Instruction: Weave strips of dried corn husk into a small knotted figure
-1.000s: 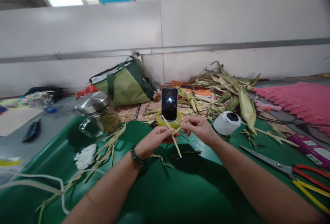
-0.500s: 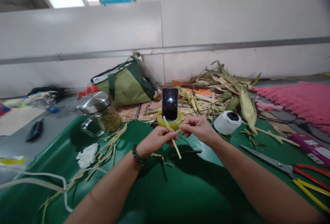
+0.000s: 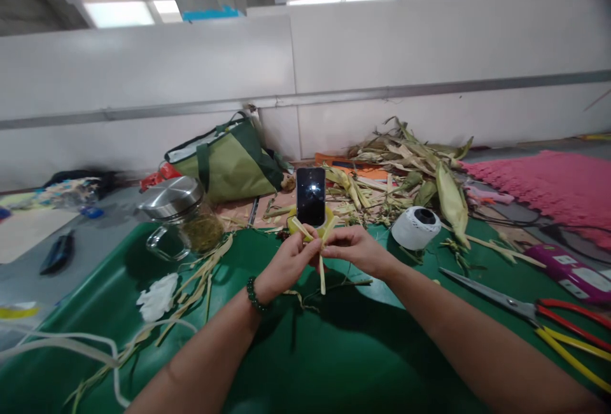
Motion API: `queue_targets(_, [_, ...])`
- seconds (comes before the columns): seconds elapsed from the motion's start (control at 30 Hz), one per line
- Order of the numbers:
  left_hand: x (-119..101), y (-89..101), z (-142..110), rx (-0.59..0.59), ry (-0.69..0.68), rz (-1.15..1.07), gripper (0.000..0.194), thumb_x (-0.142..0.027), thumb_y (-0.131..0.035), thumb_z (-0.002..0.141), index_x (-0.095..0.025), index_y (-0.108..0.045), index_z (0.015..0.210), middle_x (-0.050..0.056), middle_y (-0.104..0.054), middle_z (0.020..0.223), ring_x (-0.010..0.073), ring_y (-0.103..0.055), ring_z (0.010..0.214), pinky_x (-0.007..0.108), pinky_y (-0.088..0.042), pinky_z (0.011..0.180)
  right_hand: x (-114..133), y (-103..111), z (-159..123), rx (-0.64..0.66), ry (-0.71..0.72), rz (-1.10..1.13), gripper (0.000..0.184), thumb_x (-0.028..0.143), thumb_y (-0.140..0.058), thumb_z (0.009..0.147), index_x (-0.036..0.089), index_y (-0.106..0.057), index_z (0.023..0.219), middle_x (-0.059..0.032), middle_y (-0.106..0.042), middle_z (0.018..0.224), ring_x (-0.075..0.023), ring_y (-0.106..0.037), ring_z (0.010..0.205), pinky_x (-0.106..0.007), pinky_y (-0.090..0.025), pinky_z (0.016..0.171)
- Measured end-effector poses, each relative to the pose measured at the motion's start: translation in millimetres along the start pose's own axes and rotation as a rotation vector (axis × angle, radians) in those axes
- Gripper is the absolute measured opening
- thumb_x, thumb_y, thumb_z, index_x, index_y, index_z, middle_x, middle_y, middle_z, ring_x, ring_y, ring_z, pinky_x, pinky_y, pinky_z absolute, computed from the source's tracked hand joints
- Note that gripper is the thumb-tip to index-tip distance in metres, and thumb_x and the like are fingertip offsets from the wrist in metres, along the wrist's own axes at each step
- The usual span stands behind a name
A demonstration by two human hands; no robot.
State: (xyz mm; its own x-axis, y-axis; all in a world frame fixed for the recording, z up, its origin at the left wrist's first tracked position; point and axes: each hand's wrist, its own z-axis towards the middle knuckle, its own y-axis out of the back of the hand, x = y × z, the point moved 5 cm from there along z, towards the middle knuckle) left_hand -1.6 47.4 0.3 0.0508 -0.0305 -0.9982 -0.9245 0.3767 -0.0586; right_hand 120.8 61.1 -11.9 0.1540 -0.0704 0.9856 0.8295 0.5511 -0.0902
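Observation:
Pale strips of corn husk [image 3: 322,278] cross between my fingers, with ends sticking up on both sides and one hanging down. My left hand [image 3: 294,255], a dark green bead bracelet at its wrist, pinches the strips from the left. From the right, my right hand [image 3: 356,250] closes thumb and fingers on them at the crossing. The two hands almost touch. Just beyond them a phone [image 3: 310,196] leans upright in a roll of yellowish tape [image 3: 292,218]. Beneath, thin dry stalk pieces [image 3: 351,283] lie on the green mat [image 3: 305,363].
At right are scissors [image 3: 513,304], a white spool [image 3: 416,228] and a purple device [image 3: 570,271]. Corn husks [image 3: 410,153] pile up behind. Leftward stand a glass jar [image 3: 184,217] and a green bag [image 3: 229,159], with crumpled tissue [image 3: 157,296] and a white cable [image 3: 71,345] nearer.
My right hand has moved in against my left. The long strip has turned from slanting to hanging nearly straight down, and another end now points up to the right.

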Motion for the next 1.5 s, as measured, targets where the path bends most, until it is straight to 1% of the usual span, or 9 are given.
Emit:
queue_targets(0.23, [-2, 0.4, 2, 0.023, -0.060, -0.009, 0.039, -0.052, -0.067, 0.073, -0.016, -0.053, 0.081, 0.001, -0.061, 0.071, 0.0126, -0.059, 0.054, 0.029, -0.050, 0.061, 6, 5, -1, -0.039, 0.026, -0.106, 0.018, 0.034, -0.076, 0.068, 0.016, -0.073, 0.070, -0.0031, -0.069, 0.068, -0.0154, -0.063, 0.067, -0.029, -0.051, 0.068])
queue_targets(0.43, [-5, 3.0, -4, 0.058, -0.023, -0.166, 0.041, -0.056, -0.057, 0.079, -0.015, -0.060, 0.087, 0.003, -0.062, 0.071, 0.0157, -0.060, 0.064, 0.031, -0.048, 0.070, 0, 9, 2, -0.090, -0.016, 0.092, 0.022, 0.031, -0.083, 0.057, 0.018, -0.074, 0.072, -0.0004, -0.070, 0.071, -0.0137, -0.063, 0.066, -0.027, -0.051, 0.068])
queue_targets(0.57, [-4, 3.6, -5, 0.051, -0.030, -0.194, 0.058, -0.058, -0.067, 0.068, -0.013, -0.064, 0.104, 0.002, -0.058, 0.069, 0.0138, -0.053, 0.066, 0.026, -0.044, 0.066, 2, 9, 2, -0.093, 0.032, 0.211, 0.026, 0.029, -0.085, 0.056, 0.018, -0.072, 0.075, -0.0002, -0.071, 0.075, -0.0127, -0.065, 0.069, -0.027, -0.052, 0.071])
queue_targets(0.67, [-1, -0.8, -5, 0.008, -0.002, -0.018, 0.050, -0.057, -0.067, 0.068, -0.010, -0.069, 0.086, 0.000, -0.052, 0.063, 0.0106, -0.045, 0.060, 0.023, -0.037, 0.058, 3, 5, 2, -0.054, 0.075, 0.205, 0.024, 0.028, -0.083, 0.060, 0.017, -0.067, 0.073, 0.0005, -0.070, 0.073, -0.0121, -0.064, 0.065, -0.026, -0.052, 0.066])
queue_targets(0.8, [-7, -5.0, -5, -0.083, -0.091, 0.208, 0.038, -0.050, -0.065, 0.073, -0.012, -0.069, 0.070, 0.000, -0.052, 0.060, 0.0119, -0.043, 0.061, 0.023, -0.035, 0.057, 3, 7, 0, -0.165, 0.161, -0.016, 0.025, 0.030, -0.079, 0.065, 0.017, -0.058, 0.064, -0.0014, -0.068, 0.078, -0.0119, -0.063, 0.068, -0.024, -0.050, 0.064])
queue_targets(1.03, [-5, -3.9, -6, -0.046, -0.086, 0.209, 0.038, -0.049, -0.063, 0.076, -0.012, -0.070, 0.072, -0.001, -0.051, 0.059, 0.0096, -0.040, 0.057, 0.021, -0.034, 0.054, 23, 1, -14, -0.265, 0.354, -0.525, 0.013, 0.023, -0.065, 0.077, 0.018, -0.057, 0.069, -0.0024, -0.068, 0.076, -0.0138, -0.063, 0.071, -0.023, -0.047, 0.065])
queue_targets(1.27, [-13, -1.2, -6, -0.161, -0.358, 0.377, 0.031, -0.046, -0.062, 0.079, -0.017, -0.075, 0.082, 0.008, -0.064, 0.084, 0.0201, -0.054, 0.086, 0.031, -0.042, 0.081, 26, -8, -20, -0.322, 0.408, -0.759, 0.013, 0.019, -0.058, 0.080, 0.018, -0.055, 0.068, 0.0008, -0.062, 0.064, -0.0103, -0.055, 0.057, -0.020, -0.039, 0.055])
queue_targets(1.4, [2, 1.8, 1, -0.071, -0.087, 0.182, 0.039, -0.052, -0.065, 0.073, -0.015, -0.074, 0.078, 0.002, -0.056, 0.062, 0.0138, -0.048, 0.065, 0.026, -0.041, 0.065, 24, -5, -18, -0.350, 0.375, -0.794, 0.015, 0.026, -0.059, 0.082, 0.019, -0.056, 0.069, 0.0000, -0.062, 0.064, -0.0116, -0.054, 0.058, -0.021, -0.039, 0.056])
queue_targets(1.5, [11, 5.9, 3, -0.085, 0.073, -0.013, 0.044, -0.055, -0.067, 0.070, -0.012, -0.071, 0.078, -0.001, -0.050, 0.056, 0.0088, -0.042, 0.055, 0.022, -0.036, 0.056, 29, -2, -15, -0.244, 0.375, -0.834, 0.009, 0.023, -0.061, 0.078, 0.018, -0.058, 0.071, -0.0027, -0.063, 0.072, -0.0145, -0.057, 0.068, -0.025, -0.042, 0.065])
